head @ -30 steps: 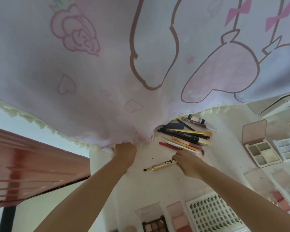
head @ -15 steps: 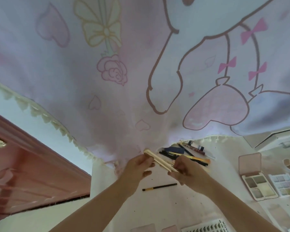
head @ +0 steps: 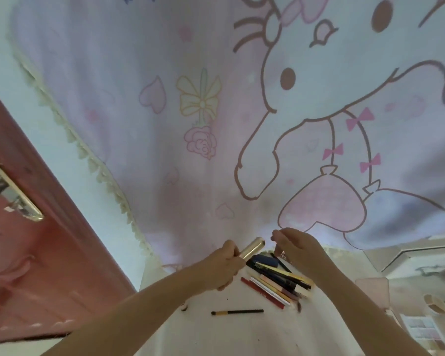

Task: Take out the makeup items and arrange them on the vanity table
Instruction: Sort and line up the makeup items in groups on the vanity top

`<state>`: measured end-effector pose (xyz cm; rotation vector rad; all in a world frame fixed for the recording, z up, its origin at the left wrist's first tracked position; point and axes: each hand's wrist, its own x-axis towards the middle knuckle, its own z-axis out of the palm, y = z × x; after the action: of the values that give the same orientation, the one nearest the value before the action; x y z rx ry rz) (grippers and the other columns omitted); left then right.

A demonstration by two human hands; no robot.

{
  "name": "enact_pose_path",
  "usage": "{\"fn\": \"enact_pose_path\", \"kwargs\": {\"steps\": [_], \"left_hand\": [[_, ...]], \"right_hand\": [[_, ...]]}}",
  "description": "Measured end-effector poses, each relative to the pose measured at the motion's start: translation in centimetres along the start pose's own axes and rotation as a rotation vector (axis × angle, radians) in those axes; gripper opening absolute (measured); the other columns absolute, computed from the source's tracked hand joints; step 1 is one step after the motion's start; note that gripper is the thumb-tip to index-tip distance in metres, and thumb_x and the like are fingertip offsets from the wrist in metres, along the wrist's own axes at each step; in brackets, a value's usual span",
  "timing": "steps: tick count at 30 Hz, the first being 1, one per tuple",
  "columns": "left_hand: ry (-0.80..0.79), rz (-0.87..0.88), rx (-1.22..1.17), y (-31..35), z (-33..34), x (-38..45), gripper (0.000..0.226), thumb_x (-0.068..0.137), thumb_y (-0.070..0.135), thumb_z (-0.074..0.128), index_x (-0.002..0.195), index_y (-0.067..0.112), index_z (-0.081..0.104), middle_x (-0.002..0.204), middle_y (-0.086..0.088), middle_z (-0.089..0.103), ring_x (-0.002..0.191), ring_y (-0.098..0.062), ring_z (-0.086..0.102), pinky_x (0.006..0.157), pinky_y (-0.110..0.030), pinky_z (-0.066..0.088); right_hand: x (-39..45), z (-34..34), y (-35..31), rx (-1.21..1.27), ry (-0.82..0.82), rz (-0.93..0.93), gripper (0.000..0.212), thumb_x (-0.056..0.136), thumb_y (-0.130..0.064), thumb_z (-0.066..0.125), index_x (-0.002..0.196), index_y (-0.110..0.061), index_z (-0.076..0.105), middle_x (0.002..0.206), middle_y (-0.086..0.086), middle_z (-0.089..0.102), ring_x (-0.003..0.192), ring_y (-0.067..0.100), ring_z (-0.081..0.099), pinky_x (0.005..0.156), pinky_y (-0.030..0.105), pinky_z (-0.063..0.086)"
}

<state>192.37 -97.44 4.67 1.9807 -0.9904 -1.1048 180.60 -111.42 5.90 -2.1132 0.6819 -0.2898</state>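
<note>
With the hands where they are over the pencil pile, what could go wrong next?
The left hand holds a gold tube by one end only; that grip may slip and drop it onto the pencil pile below. The right hand hovers over the pile and could scatter it. The loose pencil lies apart and may roll.

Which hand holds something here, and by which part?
The left hand grips the gold tube by its lower end; whether the right hand holds anything cannot be told.
</note>
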Motion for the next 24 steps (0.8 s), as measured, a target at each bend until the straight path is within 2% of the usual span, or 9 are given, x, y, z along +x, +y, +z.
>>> {"fn": "enact_pose_path", "kwargs": {"steps": [3,5,8,11,13,14,15,17,24], "left_hand": [[0.084,0.22,0.33,2.0,0.4,-1.4,0.02,0.095,0.032,0.038,0.077,0.035,0.03,0.067,0.01,0.04,0.051,-0.003,0.035,0.043,-0.008,0.03],[0.243,0.288,0.446,3.3,0.4,-2.2,0.017,0.093,0.039,0.04,0.078,0.035,0.033,0.068,0.013,0.041,0.053,-0.003,0.038,0.047,-0.008,0.03],[0.518,0.366,0.852,3.9,0.2,-3.0,0.024,0.091,0.047,0.035,0.089,0.025,0.043,0.069,0.012,0.042,0.054,-0.004,0.036,0.052,-0.01,0.03],[0.645,0.525,1.052,4.5,0.7,-3.9,0.032,0.079,0.05,0.043,0.067,0.021,0.053,0.044,0.007,0.045,0.038,-0.003,0.023,0.034,-0.011,0.029],[0.545,0.539,0.963,5.2,0.1,-3.9,0.031,0.087,0.049,0.034,0.068,0.026,0.039,0.049,0.01,0.039,0.039,-0.002,0.027,0.038,-0.01,0.031],[0.375,0.51,0.809,5.4,-0.6,-3.9,0.031,0.092,0.046,0.03,0.067,0.028,0.033,0.055,0.012,0.037,0.043,-0.002,0.031,0.041,-0.009,0.031],[0.215,0.467,0.64,5.8,-1.3,-3.8,0.031,0.094,0.042,0.03,0.066,0.029,0.031,0.057,0.013,0.036,0.045,0.0,0.035,0.044,-0.008,0.033],[0.077,0.45,0.407,6.6,-2.9,-3.4,0.03,0.095,0.033,0.034,0.066,0.028,0.035,0.058,0.011,0.037,0.042,0.004,0.039,0.045,-0.004,0.033],[0.339,0.546,0.53,6.8,-5.7,-2.3,0.021,0.089,0.036,0.05,0.075,0.035,0.034,0.059,0.01,0.044,0.049,-0.001,0.04,0.051,-0.006,0.037]], "right_hand": [[-0.5,0.0,-1.8,-0.104,-0.101,-0.049,0.044,0.092,-0.038,0.038,0.06,-0.012,0.052,0.052,-0.002,0.046,0.048,0.007,0.04,0.055,0.013,0.033],[-0.7,-0.2,-2.5,-0.151,-0.026,-0.056,0.046,0.093,-0.035,0.04,0.051,-0.016,0.04,0.047,-0.004,0.033,0.043,0.006,0.032,0.048,0.011,0.028],[-0.7,-1.0,-3.4,0.037,0.158,-0.013,0.037,0.093,-0.017,0.042,0.056,-0.014,0.04,0.05,-0.004,0.031,0.041,0.005,0.028,0.042,0.01,0.026],[-0.9,-1.6,-4.3,0.257,0.254,-0.068,0.025,0.086,-0.002,0.043,0.069,-0.019,0.05,0.051,-0.011,0.041,0.032,0.002,0.036,0.034,0.007,0.026],[-1.5,-1.9,-5.0,0.314,0.305,-0.217,0.031,0.083,0.0,0.042,0.069,-0.027,0.049,0.041,-0.013,0.043,0.034,0.002,0.036,0.035,0.007,0.025],[-1.8,-2.2,-5.5,0.323,0.318,-0.304,0.029,0.082,-0.004,0.042,0.069,-0.029,0.047,0.039,-0.013,0.044,0.035,0.003,0.035,0.037,0.008,0.024],[-2.0,-2.5,-5.8,0.311,0.318,-0.391,0.023,0.079,-0.01,0.041,0.07,-0.031,0.046,0.04,-0.013,0.045,0.036,0.004,0.035,0.038,0.009,0.023],[-1.8,-3.3,-6.2,0.209,0.285,-0.513,0.016,0.08,-0.018,0.042,0.074,-0.033,0.042,0.041,-0.012,0.047,0.037,0.006,0.035,0.039,0.009,0.024],[0.8,-5.3,-6.7,0.102,0.027,-0.29,0.034,0.093,-0.024,0.043,0.06,-0.019,0.047,0.048,-0.001,0.039,0.033,0.002,0.035,0.042,0.01,0.03]]}}
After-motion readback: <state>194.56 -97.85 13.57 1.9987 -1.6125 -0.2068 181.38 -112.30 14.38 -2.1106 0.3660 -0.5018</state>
